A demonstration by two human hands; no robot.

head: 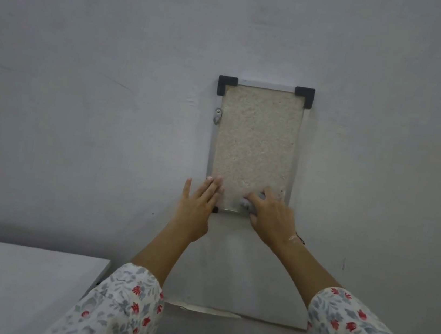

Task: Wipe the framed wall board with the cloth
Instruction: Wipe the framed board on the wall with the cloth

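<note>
Board hangs on wall; your left hand, fingers flat, steadies its bottom-left corner while your right hand presses cloth along bottom edge, fingers curled over it.

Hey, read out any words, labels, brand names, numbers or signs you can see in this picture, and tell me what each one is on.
There is no readable text.
Beige speckled wall board in a silver frame with black corner caps: no writing.
Small grey cloth under the right hand: no label in view.
White floral sleeves with red flowers: a pattern only.
Left hand lies flat at the frame's lower left corner.
</note>
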